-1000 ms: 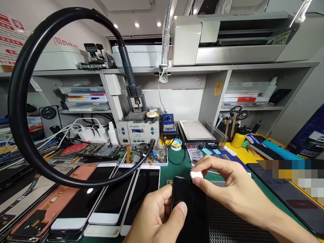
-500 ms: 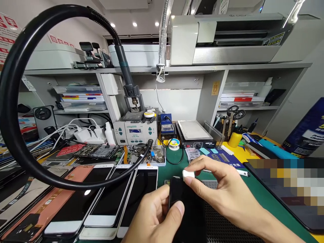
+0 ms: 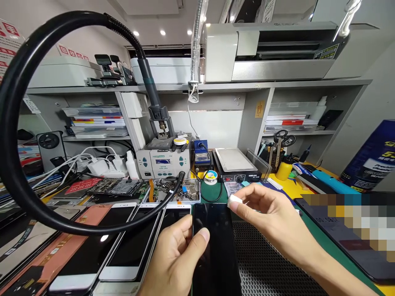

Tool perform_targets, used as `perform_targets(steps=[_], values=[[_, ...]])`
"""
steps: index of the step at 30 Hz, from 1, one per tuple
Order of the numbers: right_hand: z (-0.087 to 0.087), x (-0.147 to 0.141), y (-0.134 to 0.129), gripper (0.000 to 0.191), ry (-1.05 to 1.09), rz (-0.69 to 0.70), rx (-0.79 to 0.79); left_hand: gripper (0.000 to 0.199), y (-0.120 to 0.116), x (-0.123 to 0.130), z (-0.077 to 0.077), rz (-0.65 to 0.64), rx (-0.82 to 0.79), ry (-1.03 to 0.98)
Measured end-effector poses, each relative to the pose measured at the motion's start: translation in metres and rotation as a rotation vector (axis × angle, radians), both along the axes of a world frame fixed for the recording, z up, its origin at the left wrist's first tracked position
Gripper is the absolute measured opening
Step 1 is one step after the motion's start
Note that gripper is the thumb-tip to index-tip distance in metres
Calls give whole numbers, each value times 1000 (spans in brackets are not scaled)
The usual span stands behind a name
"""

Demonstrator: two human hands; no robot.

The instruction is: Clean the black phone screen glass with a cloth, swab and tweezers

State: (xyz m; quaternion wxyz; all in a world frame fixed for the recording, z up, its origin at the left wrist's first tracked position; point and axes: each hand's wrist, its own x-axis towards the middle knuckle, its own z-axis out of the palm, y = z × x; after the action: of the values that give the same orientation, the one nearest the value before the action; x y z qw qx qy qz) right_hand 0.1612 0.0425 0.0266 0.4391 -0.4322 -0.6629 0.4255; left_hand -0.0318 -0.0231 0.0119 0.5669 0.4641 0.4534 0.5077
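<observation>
My left hand (image 3: 174, 255) grips a black-screened phone (image 3: 217, 250) by its left edge, the thumb lying on the glass. The phone is held tilted up, its face towards me. Between the thumb and fingertips of my right hand (image 3: 274, 218) is a small white wad (image 3: 235, 200), perhaps cotton or cloth. It is at the phone's upper right corner; whether it touches the edge, I cannot tell. Under and beside the phone lies a dark perforated mat (image 3: 268, 259).
Several phones with white borders (image 3: 123, 250) lie to the left. A black hose (image 3: 8, 144) loops over them from a grey soldering station (image 3: 162, 166). Behind are a tray of circuit boards (image 3: 197, 199), a solder spool (image 3: 211, 176) and a hot plate (image 3: 236, 160). A large dark tablet (image 3: 336, 234) lies right.
The phone has shifted slightly left and up, and more of its face shows. My right hand has carried the white wad from the top edge to the upper right corner.
</observation>
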Motion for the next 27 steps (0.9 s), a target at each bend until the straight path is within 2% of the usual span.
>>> perform_targets(steps=[7,13,22,27], values=[[0,-1,2,33,-16,54,-145,31,6,-2,-1,-19,37,-15],[0,-4,1,31,4,165,-275,35,11,-8,-5,-62,43,-74],[0,0,-3,29,-145,381,-419,28,18,-15,-9,116,121,17],[2,-1,-7,36,-268,446,-485,25,20,-16,-11,187,110,18]])
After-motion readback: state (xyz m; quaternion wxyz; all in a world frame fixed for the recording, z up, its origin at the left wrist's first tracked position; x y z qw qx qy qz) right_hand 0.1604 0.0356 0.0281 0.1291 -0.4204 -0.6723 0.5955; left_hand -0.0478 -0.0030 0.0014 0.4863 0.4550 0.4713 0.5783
